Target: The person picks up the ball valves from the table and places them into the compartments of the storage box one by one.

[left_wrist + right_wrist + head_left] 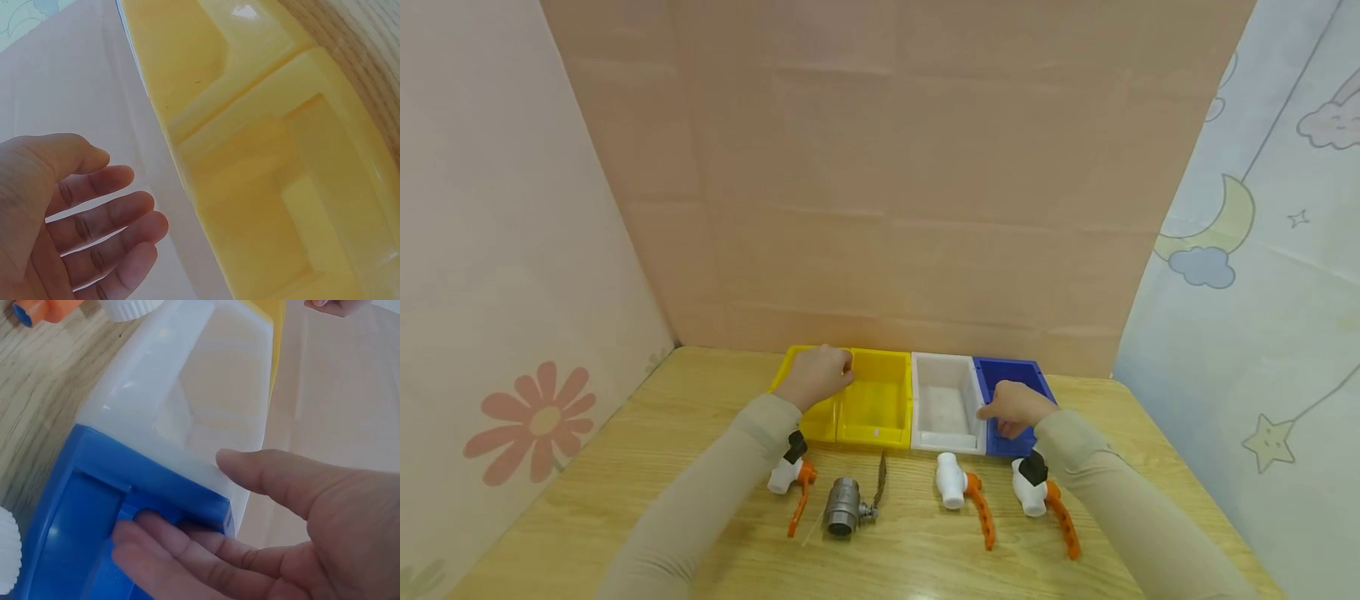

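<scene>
My left hand (817, 375) is above the left yellow bin (822, 421), its fingers loosely bent with nothing between them. In the left wrist view, a gap separates its fingertips from the bin's rim. My right hand (1017, 406) is at the blue bin (1021, 367). Its fingers reach inside the bin, while the thumb extends over the rim of the white bin (144, 434). Whether the thumb touches that rim I cannot tell. Another yellow bin (874, 392) stands between the left yellow bin and the white one.
Before the bins lie a metal ball valve (843, 506) with a lever and white valves with orange handles: one (786, 475) near my left forearm, one (951, 482) before the white bin, one (1030, 492) partly behind my right wrist. A tan backdrop (895, 208) rises behind.
</scene>
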`<state>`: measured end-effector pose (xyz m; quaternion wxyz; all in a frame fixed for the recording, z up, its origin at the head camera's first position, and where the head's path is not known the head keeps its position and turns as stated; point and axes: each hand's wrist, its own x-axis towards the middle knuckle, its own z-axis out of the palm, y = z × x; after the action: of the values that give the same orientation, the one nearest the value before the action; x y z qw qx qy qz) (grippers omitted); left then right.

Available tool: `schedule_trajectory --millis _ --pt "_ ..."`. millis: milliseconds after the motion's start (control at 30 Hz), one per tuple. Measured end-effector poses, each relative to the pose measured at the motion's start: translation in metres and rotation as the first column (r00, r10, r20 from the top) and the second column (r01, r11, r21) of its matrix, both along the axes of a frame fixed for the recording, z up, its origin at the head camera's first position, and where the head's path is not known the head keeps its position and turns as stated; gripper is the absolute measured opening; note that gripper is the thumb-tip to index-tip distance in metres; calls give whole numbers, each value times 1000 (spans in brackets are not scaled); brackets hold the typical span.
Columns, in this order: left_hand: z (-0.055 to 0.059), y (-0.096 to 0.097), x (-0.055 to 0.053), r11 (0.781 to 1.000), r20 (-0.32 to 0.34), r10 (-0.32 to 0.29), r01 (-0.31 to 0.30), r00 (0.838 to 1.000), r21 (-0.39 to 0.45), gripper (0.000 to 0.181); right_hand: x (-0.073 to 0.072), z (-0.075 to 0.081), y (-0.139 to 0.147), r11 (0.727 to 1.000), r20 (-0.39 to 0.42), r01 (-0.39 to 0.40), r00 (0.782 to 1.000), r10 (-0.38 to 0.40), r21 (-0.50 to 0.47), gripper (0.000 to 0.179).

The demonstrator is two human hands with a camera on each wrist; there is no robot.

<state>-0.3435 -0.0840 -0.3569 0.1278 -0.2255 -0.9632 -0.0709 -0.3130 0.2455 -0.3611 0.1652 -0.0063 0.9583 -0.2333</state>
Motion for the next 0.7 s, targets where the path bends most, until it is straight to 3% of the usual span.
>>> schedule_trajectory --millis 500,700 --pt "0 -3 2 1000 -11 -17 17 1000 -3 15 -1 3 -10 1000 -7 10 1000 -9 12 30" --pt "8 -10 9 1000 3 -14 14 1000 -4 15 -2 1 -11 1000 -20 -1 1000 1 16 27"
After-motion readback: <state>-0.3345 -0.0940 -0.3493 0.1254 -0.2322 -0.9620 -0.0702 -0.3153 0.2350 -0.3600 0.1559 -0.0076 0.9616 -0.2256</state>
